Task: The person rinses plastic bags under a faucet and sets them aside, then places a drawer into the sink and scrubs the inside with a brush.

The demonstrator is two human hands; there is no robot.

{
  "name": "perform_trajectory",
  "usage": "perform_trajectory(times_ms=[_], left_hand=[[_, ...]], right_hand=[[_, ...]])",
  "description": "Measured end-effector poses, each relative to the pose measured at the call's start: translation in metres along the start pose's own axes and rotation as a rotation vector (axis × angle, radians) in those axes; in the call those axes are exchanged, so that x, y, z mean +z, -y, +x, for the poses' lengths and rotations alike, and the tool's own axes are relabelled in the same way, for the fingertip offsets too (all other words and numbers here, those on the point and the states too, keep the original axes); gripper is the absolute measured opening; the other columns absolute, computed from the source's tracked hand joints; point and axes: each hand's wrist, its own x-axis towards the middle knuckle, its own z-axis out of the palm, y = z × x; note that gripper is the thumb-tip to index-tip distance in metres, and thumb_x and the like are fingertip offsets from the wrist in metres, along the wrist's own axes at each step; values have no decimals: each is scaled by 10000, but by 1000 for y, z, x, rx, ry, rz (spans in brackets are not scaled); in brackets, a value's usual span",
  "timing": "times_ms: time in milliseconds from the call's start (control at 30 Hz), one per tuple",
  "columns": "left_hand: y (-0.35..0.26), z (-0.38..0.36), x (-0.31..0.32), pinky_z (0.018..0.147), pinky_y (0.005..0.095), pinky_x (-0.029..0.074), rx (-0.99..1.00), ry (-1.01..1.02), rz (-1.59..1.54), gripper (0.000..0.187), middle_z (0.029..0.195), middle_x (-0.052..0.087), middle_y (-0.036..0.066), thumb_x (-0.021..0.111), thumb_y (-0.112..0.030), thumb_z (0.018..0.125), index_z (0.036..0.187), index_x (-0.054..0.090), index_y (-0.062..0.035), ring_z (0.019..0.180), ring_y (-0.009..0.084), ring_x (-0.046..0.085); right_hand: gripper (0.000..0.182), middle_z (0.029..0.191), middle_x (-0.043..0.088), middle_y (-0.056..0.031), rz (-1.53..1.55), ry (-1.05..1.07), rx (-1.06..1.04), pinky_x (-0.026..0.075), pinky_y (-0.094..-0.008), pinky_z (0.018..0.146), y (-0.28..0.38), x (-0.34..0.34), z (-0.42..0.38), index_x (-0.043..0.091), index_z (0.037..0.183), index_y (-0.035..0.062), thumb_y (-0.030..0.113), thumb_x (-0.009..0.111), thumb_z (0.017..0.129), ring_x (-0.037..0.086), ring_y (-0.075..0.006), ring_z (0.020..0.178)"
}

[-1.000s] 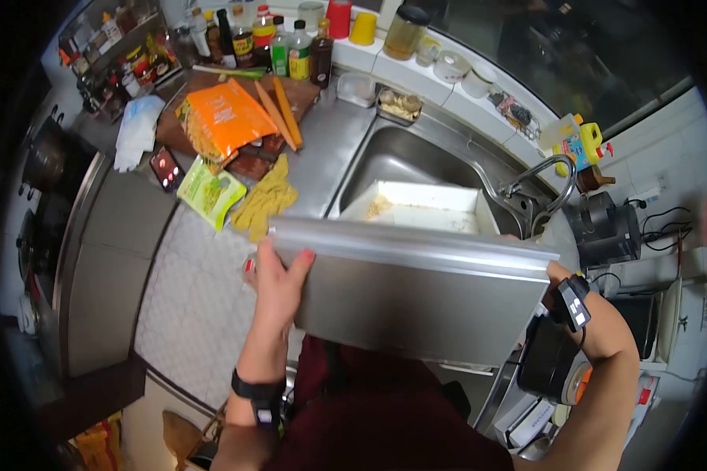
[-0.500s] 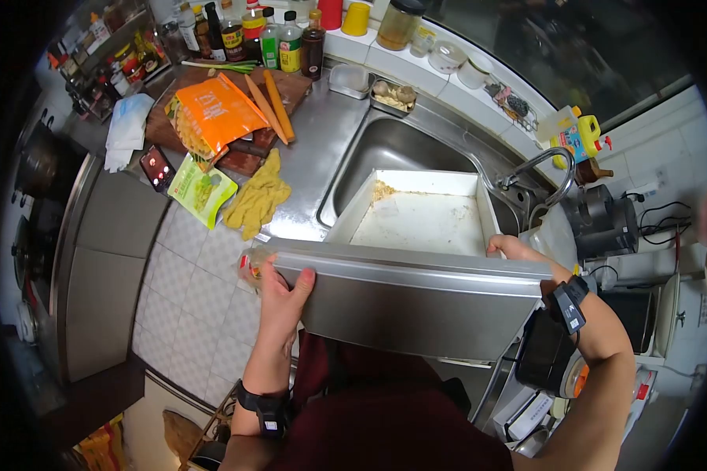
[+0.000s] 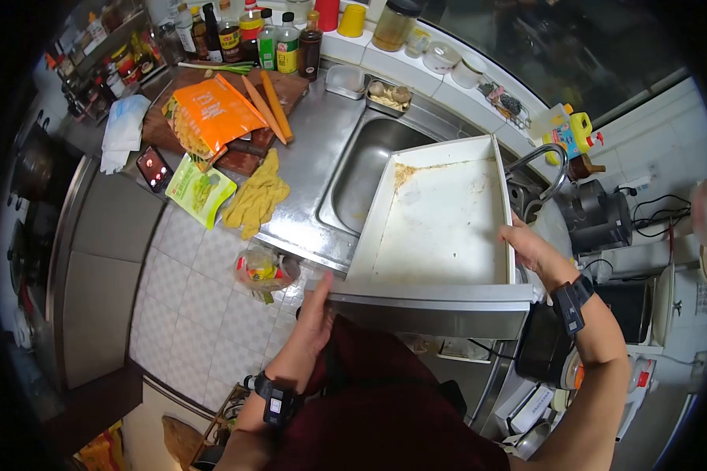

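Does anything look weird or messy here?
Yes, the white drawer is odd: it's loose and partly over the sink, not in a cabinet. Its far-left corner also looks dirty, with brownish, crumbly-looking residue.

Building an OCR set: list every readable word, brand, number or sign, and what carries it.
Nothing reads with certainty.
Orange bag: large white characters, unclear.
Green packet: print too small.
Counter bottles, yellow bottle, white box: labels too small.
Wrist devices: markings too small.
Drawer: no text visible.
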Motion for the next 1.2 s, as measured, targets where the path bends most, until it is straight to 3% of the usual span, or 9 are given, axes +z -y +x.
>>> perform_trajectory(times_ms=[100,267,400,433,533,633,867,1033,1200], left_hand=[[14,3,-12,889,274,424,-70,42,-83,571,1180,511,52,672,-240,807,1262,374,-68,1063,155,516],[6,0,-15,885,291,419,-63,33,9,523,1181,511,48,639,-302,827,1234,412,-65,1062,157,513],[-10,-13,-11,929,345,345,-75,4,58,506,1172,527,5,567,-454,837,1204,478,-118,1100,164,468],[-6,-10,-20,975,373,293,-50,73,58,548,1214,506,2,551,-501,829,1230,465,-136,1153,169,430],[-2,-20,-25,979,358,290,-14,23,122,555,1227,496,2,558,-494,832,1236,461,-126,1140,155,430],[3,-21,-33,922,288,333,19,-11,45,661,1125,505,68,689,-370,785,1234,355,-19,1080,128,437],[9,-14,-57,855,253,361,211,52,190,420,999,509,21,671,-295,818,1082,433,-72,941,102,473],[-1,-19,-59,808,247,381,251,24,155,307,944,521,-2,635,-266,848,1026,461,-87,894,85,480],[-25,-14,-57,796,252,391,378,16,187,242,928,539,-12,612,-255,866,1006,493,-98,883,80,494]], right_hand=[[839,1101,524,-110,-62,-44,10,496,-395,615,6,5,-24,139,1427,303,128,482,682,559,-219,853],[830,1096,530,-106,-60,-107,22,487,-347,612,-5,15,-37,168,1427,291,137,491,678,552,-199,873],[705,1015,543,-92,47,-104,-51,491,-314,602,-35,13,-35,290,1371,167,114,488,696,556,-177,823],[665,990,543,-87,71,-85,-67,492,-305,596,-39,13,-35,322,1345,135,105,486,701,555,-171,809],[545,913,530,-71,113,-100,-40,489,-282,583,-33,26,-43,409,1254,72,74,478,714,546,-155,765],[581,902,510,-51,152,-72,-92,470,-260,589,-41,33,-44,394,1290,92,71,472,714,513,-131,718],[713,998,491,-48,92,-77,-147,456,-259,648,-45,52,-55,240,1406,139,90,474,735,505,-127,800],[710,1085,516,-92,138,-84,-230,481,-289,704,-57,61,-49,251,1405,140,107,489,737,535,-157,867],[748,1150,515,-110,236,-79,-165,491,-316,746,-66,77,-47,204,1413,148,119,502,728,552,-192,938]])
